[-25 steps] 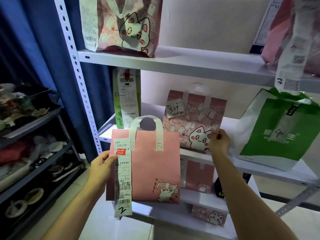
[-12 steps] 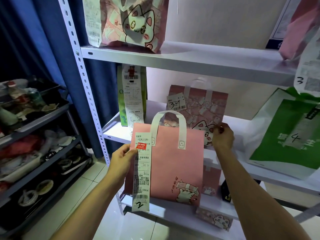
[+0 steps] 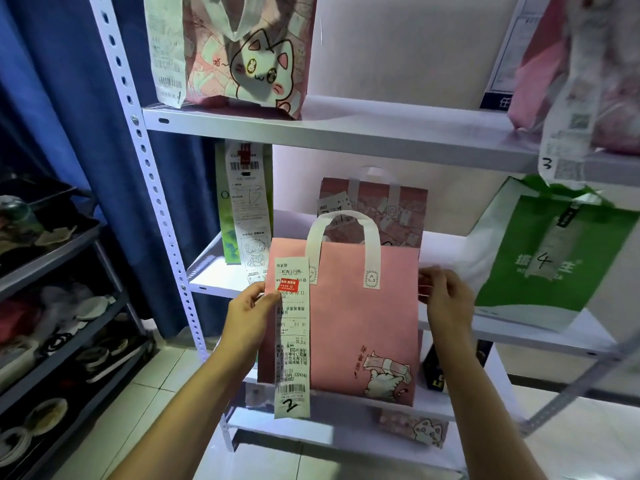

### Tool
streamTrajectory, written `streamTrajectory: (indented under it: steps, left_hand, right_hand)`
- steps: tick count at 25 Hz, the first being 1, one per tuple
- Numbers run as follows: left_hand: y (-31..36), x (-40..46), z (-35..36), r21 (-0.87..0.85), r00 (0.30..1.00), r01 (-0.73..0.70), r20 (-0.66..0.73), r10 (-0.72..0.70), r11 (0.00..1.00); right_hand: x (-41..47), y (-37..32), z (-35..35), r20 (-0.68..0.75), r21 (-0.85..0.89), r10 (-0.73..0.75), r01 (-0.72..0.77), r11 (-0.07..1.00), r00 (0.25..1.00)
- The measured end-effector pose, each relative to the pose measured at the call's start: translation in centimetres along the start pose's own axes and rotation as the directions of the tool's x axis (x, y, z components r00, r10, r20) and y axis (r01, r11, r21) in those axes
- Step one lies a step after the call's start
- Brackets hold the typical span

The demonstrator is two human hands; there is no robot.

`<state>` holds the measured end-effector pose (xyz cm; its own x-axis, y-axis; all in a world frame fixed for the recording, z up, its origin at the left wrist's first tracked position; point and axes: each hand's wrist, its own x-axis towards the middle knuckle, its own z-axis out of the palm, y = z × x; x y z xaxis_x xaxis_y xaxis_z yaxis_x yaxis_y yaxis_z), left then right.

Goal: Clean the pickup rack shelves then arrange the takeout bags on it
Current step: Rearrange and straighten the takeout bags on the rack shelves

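Observation:
I hold a plain pink takeout bag (image 3: 346, 323) with white handles in front of the white rack's middle shelf (image 3: 214, 275). A long receipt (image 3: 292, 341) marked 2 hangs down its front. My left hand (image 3: 249, 313) grips the bag's left edge at the receipt. My right hand (image 3: 448, 299) pinches the bag's right edge. Behind it on the middle shelf stands a pink patterned bag (image 3: 398, 209), partly hidden. A green leafy bag (image 3: 225, 220) with a receipt marked 13 stands at the shelf's left, and a green bag (image 3: 547, 258) marked 4 at its right.
The upper shelf (image 3: 346, 129) carries a cat-print bag (image 3: 249, 53) at the left and a pink bag (image 3: 540, 64) with a receipt marked 3 at the right. Another cat-print bag (image 3: 412, 427) lies on a lower shelf. A dark rack (image 3: 52, 306) of dishes stands left, before a blue curtain (image 3: 69, 98).
The pink bag has risen and shifted right toward the middle shelf. My right hand left the patterned bag behind and took the pink bag's right edge.

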<state>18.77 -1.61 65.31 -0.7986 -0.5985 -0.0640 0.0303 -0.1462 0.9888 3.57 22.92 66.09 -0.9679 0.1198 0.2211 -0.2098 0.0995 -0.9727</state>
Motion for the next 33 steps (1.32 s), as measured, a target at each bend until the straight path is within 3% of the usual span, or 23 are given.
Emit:
streamTrajectory:
  steps: [6, 11, 16, 20, 24, 28, 33]
  left_hand:
    - [3.3, -0.9, 0.6, -0.063, 0.995, -0.078, 0.051, 0.081, 0.995]
    - [7.4, -3.3, 1.0, -0.038, 0.948, -0.244, 0.203, 0.247, 0.969]
    - [13.0, -5.0, 1.1, -0.094, 0.852, -0.388, 0.343, 0.396, 0.917]
    - [18.1, -4.4, 1.8, -0.18, 0.791, -0.494, 0.312, 0.526, 0.851]
    - [22.2, -2.9, 3.3, -0.218, 0.781, -0.547, 0.215, 0.587, 0.808]
    - [24.6, -2.0, 4.5, -0.167, 0.775, -0.581, 0.186, 0.605, 0.796]
    - [27.6, -0.4, 6.7, -0.039, 0.741, -0.644, 0.215, 0.636, 0.764]
  right_hand:
    - [-8.0, -4.7, -2.2, 0.049, 0.018, -0.108, 0.107, 0.994, 0.993]
    - [-10.7, -8.7, -3.9, -0.14, 0.145, -0.153, 0.173, 0.974, 0.978]
    - [-10.6, -14.6, -5.9, -0.206, 0.21, -0.206, 0.249, 0.945, 0.957]
    - [-8.3, -20.3, -6.7, -0.23, 0.24, -0.246, 0.3, 0.924, 0.942]
    - [-3.6, -25.0, -6.6, -0.198, 0.295, -0.154, 0.209, 0.932, 0.968]
    - [1.1, -28.2, -6.4, -0.163, 0.312, -0.077, 0.125, 0.942, 0.984]
    - [6.4, -30.9, -5.2, -0.187, 0.268, -0.08, 0.129, 0.955, 0.979]
